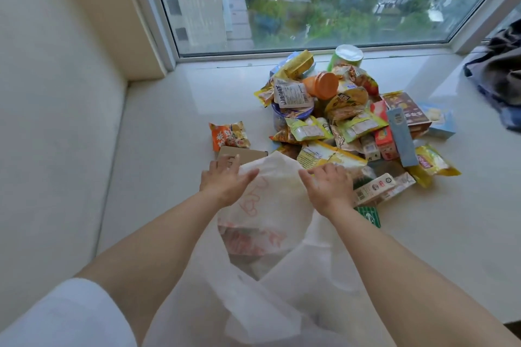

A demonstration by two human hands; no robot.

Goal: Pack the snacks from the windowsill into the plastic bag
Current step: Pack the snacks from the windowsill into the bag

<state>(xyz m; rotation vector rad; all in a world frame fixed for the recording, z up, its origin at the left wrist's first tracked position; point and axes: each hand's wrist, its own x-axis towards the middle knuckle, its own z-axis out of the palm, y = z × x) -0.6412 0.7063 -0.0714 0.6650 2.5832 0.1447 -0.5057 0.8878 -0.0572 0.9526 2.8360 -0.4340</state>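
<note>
A thin, translucent white plastic bag (270,205) with faint orange print lies on the pale glossy windowsill (174,110), its mouth trailing toward the person, and something orange-patterned shows dimly through its film, so a packet or two probably sits inside already. The left hand (225,180) rests on the bag's far left edge with fingers straight and relaxed, gripping nothing that I can see; the right hand (328,183) lies flat at the bag's far right edge, fingers extended over the film, also not curled round anything. Just beyond the bag, touching its far edge, the heap of snacks (338,115) spreads toward the window: crinkly foil pouches in yellow and green, a stiff orange plastic cup (322,87) on its side, a green cylindrical tub with a white lid (345,58), and flat cardboard boxes in red and pale blue. A lone orange noodle packet (229,135) lies apart, beyond the bag's left corner, beside a brown cardboard piece (248,155). The pouches look light, puffy and slippery, best pinched at a crimped seam; the boxes are rigid and suit a grip across their narrow sides. The bag is limp and likely needs one hand holding its rim open
</note>
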